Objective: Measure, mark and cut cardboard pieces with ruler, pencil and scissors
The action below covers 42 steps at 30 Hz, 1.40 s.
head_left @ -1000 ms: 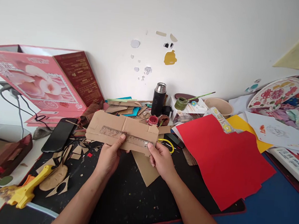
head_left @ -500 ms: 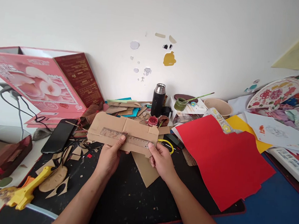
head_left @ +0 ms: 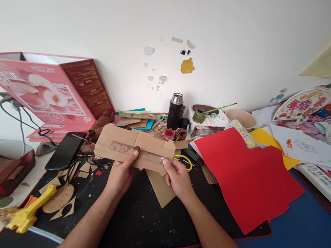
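Observation:
Both of my hands hold a creased piece of brown cardboard (head_left: pixel 119 136) above the black mat. A clear, smudged ruler (head_left: pixel 152 156) lies lengthwise along its face. My left hand (head_left: pixel 122 174) grips the lower edge near the middle, thumb pressed on the ruler and fingers behind the board. At the right end, my right hand (head_left: pixel 178 178) pinches ruler and cardboard together, its thumb on the ruler's tip. Under the board, another brown cardboard piece (head_left: pixel 161 188) rests on the mat, partly covered.
On the left lie a yellow glue gun (head_left: pixel 26 212), cardboard scraps (head_left: pixel 59 198) and a black phone (head_left: pixel 65 151). Behind my hands stand a black thermos (head_left: pixel 175 111) and a red paint jar (head_left: pixel 169 134). A red sheet (head_left: pixel 246 178) covers the right side, near a yellow-handled tool (head_left: pixel 189 161).
The cardboard and ruler have shifted very slightly left at their left end. Both hands keep the same grip.

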Tool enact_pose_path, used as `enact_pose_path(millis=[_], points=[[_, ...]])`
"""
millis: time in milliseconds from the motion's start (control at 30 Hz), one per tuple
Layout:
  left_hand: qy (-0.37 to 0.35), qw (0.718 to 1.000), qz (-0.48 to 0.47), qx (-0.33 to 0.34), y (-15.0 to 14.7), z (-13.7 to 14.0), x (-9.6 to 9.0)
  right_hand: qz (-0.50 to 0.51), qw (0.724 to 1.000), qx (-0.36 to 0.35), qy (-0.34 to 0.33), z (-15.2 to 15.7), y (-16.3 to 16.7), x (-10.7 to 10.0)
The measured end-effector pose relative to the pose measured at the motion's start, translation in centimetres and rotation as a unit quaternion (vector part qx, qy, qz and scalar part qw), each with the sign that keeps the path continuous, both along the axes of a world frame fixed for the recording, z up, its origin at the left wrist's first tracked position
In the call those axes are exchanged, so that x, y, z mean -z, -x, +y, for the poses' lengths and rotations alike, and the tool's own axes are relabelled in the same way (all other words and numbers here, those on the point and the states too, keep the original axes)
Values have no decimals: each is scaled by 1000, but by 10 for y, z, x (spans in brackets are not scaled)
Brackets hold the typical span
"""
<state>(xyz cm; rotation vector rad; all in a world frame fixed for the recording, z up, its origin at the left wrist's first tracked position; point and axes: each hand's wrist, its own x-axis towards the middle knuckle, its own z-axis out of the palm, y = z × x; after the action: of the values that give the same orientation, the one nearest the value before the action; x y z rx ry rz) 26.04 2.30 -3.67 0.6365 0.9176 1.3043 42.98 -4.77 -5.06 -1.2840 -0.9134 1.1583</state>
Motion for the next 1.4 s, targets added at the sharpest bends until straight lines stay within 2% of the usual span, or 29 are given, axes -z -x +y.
enact_pose_path(millis=[667, 1000, 1400], points=[[8, 1000, -2, 6, -1, 1, 3, 13, 1000, 13, 3, 1, 1, -2], [0, 999, -24, -34, -4, 1, 3, 5, 1000, -8, -7, 0, 1, -2], [1, 1000, -19, -21, -3, 1, 3, -7, 1000, -5, -3, -1, 0, -1]])
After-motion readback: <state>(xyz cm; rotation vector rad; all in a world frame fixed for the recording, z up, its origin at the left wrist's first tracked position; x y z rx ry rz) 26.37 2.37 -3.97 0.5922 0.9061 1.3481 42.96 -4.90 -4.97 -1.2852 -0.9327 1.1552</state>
